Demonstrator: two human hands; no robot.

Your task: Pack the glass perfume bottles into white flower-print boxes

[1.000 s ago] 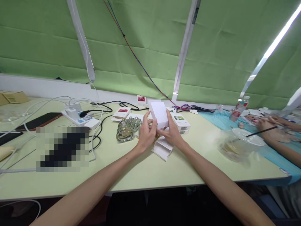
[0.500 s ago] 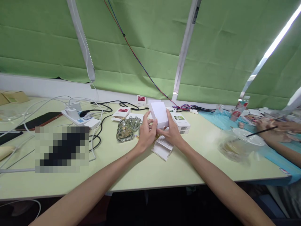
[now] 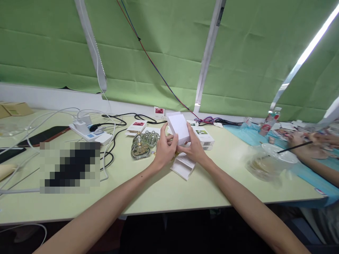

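Note:
A small white carton box [image 3: 179, 127] is held upright above the pale green table [image 3: 164, 190], gripped from both sides. My left hand [image 3: 164, 150] clasps its left edge, and my right hand [image 3: 194, 148] holds its right side. Just left of my hands lie clear glass bottles [image 3: 143, 144] with gold trim. A white folded insert [image 3: 183, 165] rests on the table under my right wrist. Behind the box sit printed white cartons [image 3: 203, 137].
A white power strip [image 3: 88, 133] with tangled black and white cables lies at the left, beside a dark phone [image 3: 43, 135]. At the right another person's hands [image 3: 308, 148] work over a clear plastic lidded bowl [image 3: 267, 163] on a blue cloth. Green blinds fill the background.
The white box has shifted slightly and my left thumb has moved along its edge. Otherwise both hands stay in place on it.

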